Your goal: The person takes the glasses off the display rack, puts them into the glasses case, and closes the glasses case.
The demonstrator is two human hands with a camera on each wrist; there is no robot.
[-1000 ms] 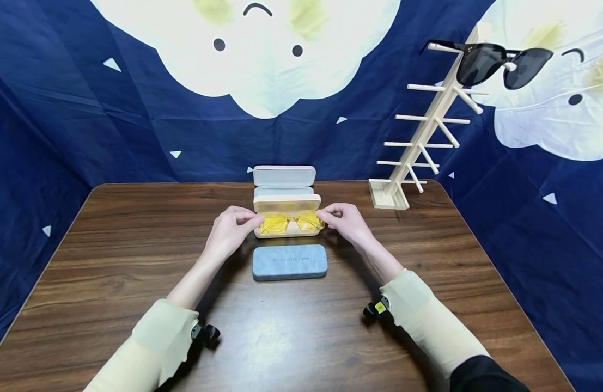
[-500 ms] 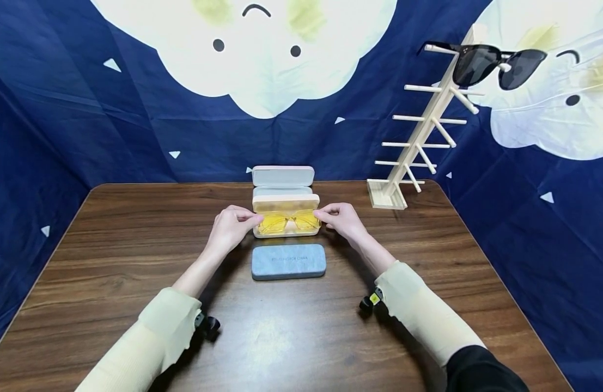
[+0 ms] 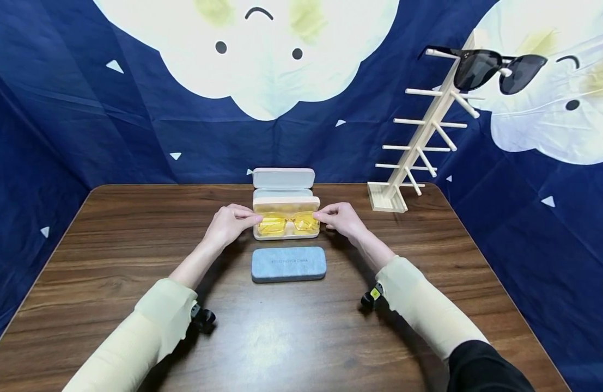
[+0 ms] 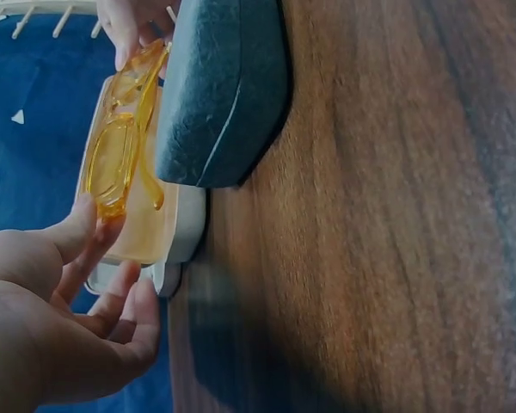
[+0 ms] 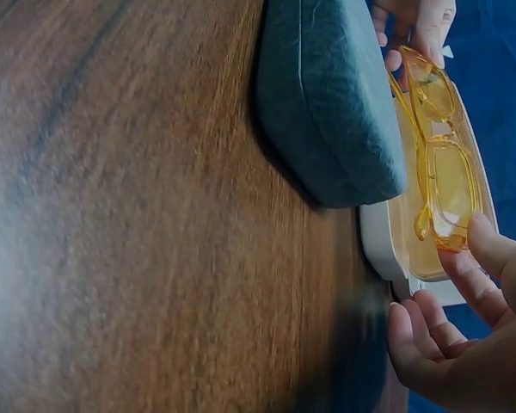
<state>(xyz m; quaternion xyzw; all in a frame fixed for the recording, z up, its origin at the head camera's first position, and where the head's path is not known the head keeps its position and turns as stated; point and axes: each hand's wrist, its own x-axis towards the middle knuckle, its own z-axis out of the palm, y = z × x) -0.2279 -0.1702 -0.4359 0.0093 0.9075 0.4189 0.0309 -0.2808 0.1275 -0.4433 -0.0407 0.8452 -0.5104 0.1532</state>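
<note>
Yellow-framed glasses [image 3: 287,222] with yellow lenses and folded temples are held level over an open, pale glasses case [image 3: 287,237]. My left hand [image 3: 229,223] pinches their left end between thumb and finger, the other fingers loosely bent, as the left wrist view shows. At the opposite end, my right hand [image 3: 344,220] pinches the frame the same way. In the right wrist view the glasses [image 5: 451,176] overlap the case's lined inside [image 5: 404,224]. Close in front of this case lies a closed blue glasses case [image 3: 288,264] with faint lettering.
Directly behind stands another open case [image 3: 284,178] with a pale grey lining. A wooden peg rack [image 3: 428,122] rises at the back right, with black sunglasses [image 3: 497,71] on its top pegs. Blue cloth [image 3: 149,125] with cloud prints hangs behind the wooden table [image 3: 134,239].
The glasses have shifted slightly to the left and tilted, their lenses now facing me more. Both hands keep their pinch on the ends. The cases stay in place.
</note>
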